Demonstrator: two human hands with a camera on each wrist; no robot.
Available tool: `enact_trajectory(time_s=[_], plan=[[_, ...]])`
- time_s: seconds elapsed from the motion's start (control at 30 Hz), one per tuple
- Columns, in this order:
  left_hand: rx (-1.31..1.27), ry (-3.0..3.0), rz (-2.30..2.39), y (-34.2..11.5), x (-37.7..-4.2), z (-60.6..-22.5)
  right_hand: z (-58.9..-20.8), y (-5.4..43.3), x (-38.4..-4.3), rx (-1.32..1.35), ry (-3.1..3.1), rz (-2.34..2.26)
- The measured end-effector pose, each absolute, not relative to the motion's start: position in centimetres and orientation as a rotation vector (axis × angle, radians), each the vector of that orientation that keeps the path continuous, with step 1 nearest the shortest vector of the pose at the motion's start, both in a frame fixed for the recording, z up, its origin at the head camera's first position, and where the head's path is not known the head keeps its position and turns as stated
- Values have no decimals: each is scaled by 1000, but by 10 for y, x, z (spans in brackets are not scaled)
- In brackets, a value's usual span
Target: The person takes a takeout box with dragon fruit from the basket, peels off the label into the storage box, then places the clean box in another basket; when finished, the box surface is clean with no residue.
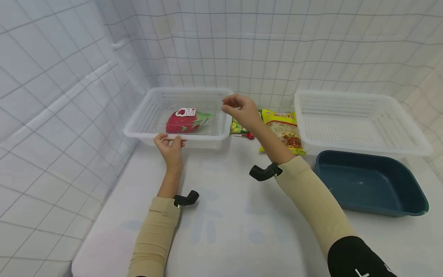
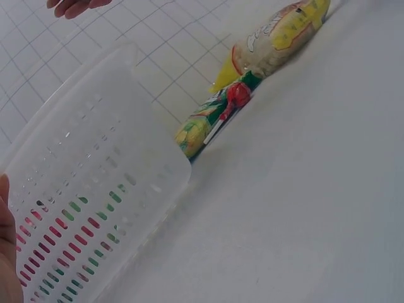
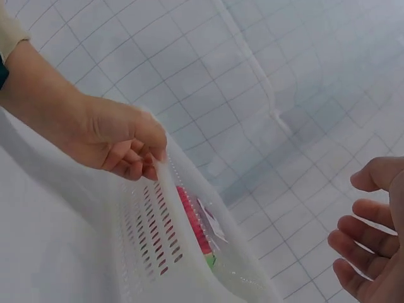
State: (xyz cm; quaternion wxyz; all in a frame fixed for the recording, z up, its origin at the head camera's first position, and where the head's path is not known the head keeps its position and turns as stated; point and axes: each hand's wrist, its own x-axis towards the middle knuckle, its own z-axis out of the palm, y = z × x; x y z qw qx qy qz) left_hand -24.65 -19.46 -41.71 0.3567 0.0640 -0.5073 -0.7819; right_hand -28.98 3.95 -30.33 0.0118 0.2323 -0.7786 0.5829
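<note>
My left hand [image 1: 170, 151] grips the front rim of a white perforated plastic basket [image 1: 207, 143]; the right wrist view shows its thumb and fingers pinching that rim. Inside the basket lies a red dragon fruit [image 1: 182, 122] with green tips, under clear plastic with a white label [image 1: 185, 112]. Over the basket's right end is my right hand [image 1: 243, 110], its fingers loosely bent and nothing between them. In the right wrist view this right hand [image 3: 372, 233] stands apart from the basket [image 3: 148, 252].
Right of the basket lie a green packet [image 1: 236, 127], a red lollipop [image 1: 250, 135] and a yellow food packet [image 1: 282, 129]. Farther right stands a second white basket [image 1: 367, 148], with a dark teal basin [image 1: 377, 209] in front. Grid-patterned cloth [image 1: 221, 46] hangs behind and at the left.
</note>
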Motion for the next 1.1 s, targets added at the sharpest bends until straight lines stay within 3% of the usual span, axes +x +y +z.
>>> enact_trajectory(time_s=[0.43,0.63,1.1], plan=[[172,-1336,-2018,-195,-248,-416,-300,-5,-321,273,-2592,2063],[172,-1350,-2013,-194,-248,-417,-312,-27,-322,138,-2837,1955],[190,-1376,-2016,-196,-246,-419,-343,-58,-322,-221,-2707,2255]])
